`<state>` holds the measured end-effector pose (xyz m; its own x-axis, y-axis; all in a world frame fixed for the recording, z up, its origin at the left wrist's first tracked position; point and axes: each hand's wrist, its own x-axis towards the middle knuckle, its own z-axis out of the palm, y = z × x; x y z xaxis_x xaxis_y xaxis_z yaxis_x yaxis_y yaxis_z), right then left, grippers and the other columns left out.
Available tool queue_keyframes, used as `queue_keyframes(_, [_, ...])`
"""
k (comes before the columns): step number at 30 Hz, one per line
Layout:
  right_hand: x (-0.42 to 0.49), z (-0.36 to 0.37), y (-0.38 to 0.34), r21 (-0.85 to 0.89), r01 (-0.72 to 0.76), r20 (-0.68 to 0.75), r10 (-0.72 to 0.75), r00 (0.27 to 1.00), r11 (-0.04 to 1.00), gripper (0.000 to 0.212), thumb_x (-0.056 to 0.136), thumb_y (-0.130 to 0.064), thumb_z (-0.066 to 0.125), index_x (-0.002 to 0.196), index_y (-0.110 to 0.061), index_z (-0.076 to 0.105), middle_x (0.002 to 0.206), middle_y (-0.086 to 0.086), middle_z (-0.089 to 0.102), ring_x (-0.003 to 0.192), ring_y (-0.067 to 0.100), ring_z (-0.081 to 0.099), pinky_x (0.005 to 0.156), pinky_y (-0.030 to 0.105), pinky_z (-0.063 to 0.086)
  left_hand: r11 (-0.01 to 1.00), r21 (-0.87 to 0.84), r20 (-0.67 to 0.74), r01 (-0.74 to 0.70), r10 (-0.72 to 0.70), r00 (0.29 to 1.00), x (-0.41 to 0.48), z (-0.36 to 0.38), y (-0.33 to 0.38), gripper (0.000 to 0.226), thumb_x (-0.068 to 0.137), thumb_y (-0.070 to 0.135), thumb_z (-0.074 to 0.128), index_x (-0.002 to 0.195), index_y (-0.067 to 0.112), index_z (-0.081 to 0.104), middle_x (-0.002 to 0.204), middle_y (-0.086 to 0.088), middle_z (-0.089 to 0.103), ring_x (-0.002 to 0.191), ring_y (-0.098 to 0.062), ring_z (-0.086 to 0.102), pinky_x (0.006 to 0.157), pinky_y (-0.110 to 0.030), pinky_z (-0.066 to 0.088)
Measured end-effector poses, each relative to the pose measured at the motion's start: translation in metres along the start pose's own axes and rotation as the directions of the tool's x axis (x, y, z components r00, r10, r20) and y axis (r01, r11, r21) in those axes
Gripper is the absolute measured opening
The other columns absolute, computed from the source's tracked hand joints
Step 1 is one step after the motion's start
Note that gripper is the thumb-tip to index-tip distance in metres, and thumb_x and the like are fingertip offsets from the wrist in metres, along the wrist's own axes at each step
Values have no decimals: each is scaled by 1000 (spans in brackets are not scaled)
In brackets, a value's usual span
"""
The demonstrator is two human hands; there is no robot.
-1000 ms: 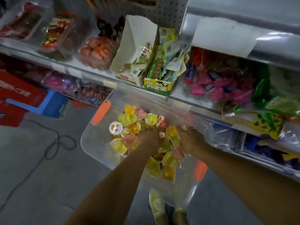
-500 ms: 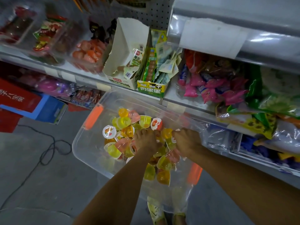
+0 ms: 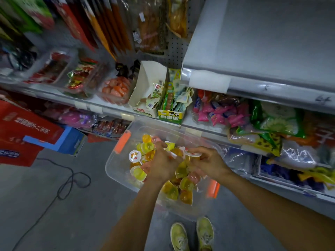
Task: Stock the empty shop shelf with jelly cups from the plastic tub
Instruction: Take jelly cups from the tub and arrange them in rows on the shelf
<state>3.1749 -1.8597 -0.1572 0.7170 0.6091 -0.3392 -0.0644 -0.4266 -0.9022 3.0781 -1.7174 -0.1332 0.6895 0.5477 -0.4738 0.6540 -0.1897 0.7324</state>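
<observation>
Over tub [image 3: 117, 167], 2 hands [image 3: 163, 165] [image 3: 208, 160] raised, gripping cups [image 3: 193, 154]

What's worn shows low on my feed, at 6 o'clock: the left shoe [image 3: 179, 236] and the right shoe [image 3: 204, 232], a matching low-cut pair in pale yellow-green, with soft creased uppers, rounded toes and laces of the same tone, greyed by scuffs. The left forearm [image 3: 137, 211], coming in from 6 o'clock, and the right forearm [image 3: 262, 194], from 4 o'clock, are bare right to the frame edge. The left grip [image 3: 163, 164] and right grip [image 3: 208, 163] are bare too
</observation>
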Motion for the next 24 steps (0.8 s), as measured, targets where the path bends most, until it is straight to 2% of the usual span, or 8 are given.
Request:
queue_keyframes(3, [-23, -15, -48, 64, 69, -14, -69, 998, 996, 32, 75, 5, 77, 93, -21, 70, 91, 0, 71, 77, 3, 65, 72, 25, 53, 992, -123, -50, -15, 8, 999, -33, -25, 35, 42, 67, 29, 72, 95, 24, 42, 95, -11, 63, 86, -28, 64, 75, -43, 54])
queue_keyframes(6, [-48, -27, -97, 104, 136, -21, -135, 991, 985, 28, 78, 4, 74, 96, -16, 68, 87, -2, 68, 67, -3, 62, 65, 16, 51, 977, -183, -98, -110, 93, 991, -66, -50, 64, 33, 79, 17, 71, 103, 13, 49, 89, -9, 61, 64, -10, 60, 58, -24, 51])
queue_keyframes(9, [-75, -41, -136, 91, 197, -41, -194, 980, 976, 23, 84, -3, 72, 101, -17, 69, 82, -9, 68, 65, -3, 63, 61, 13, 49, 958, -212, -118, -193, 170, 978, -96, -74, 85, 26, 83, 13, 68, 104, 12, 53, 90, -4, 62, 75, -15, 58, 61, -24, 47])
queue_keyframes(12, [-98, -60, -169, 57, 275, -95, -269, 958, 960, 25, 84, -11, 73, 99, -30, 70, 96, -1, 73, 82, 15, 70, 71, 23, 55, 949, -125, -60, -290, 285, 957, -117, -93, 108, 24, 85, 16, 66, 107, 23, 60, 98, 0, 66, 82, -13, 62, 64, -21, 47])
queue_keyframes(14, [-112, -75, -192, 28, 318, -131, -312, 941, 948, 26, 84, -13, 73, 98, -34, 69, 100, -2, 72, 83, 15, 69, 65, 17, 51, 927, -34, -40, -374, 373, 927, -123, -104, 127, 31, 84, 26, 66, 114, 31, 62, 108, 2, 64, 89, -12, 62, 67, -20, 47])
queue_keyframes(17, [-135, -101, -227, 44, 351, -181, -338, 923, 935, 22, 85, -15, 72, 102, -28, 70, 100, 1, 72, 84, 17, 69, 60, 13, 50, 857, 69, -45, -511, 514, 856, -130, -119, 163, 31, 90, 30, 61, 119, 38, 62, 122, 6, 61, 106, -10, 58, 85, -26, 44])
queue_keyframes(21, [-160, -141, -269, -35, 457, -249, -450, 857, 889, 20, 85, -15, 71, 104, -22, 71, 93, -6, 71, 79, 8, 67, 68, 15, 50, 770, 120, -61, -627, 636, 770, -152, -128, 223, 25, 91, 43, 54, 114, 44, 64, 100, 17, 66, 84, 1, 61, 73, -24, 44])
queue_keyframes(24, [-175, -175, -299, -74, 519, -285, -517, 807, 851, 17, 85, -12, 71, 100, -20, 72, 79, -3, 69, 64, 2, 61, 59, 11, 45, 698, 113, -88, -707, 716, 693, -169, -126, 275, 29, 81, 54, 56, 103, 39, 67, 97, 19, 69, 88, 1, 63, 77, -27, 50])
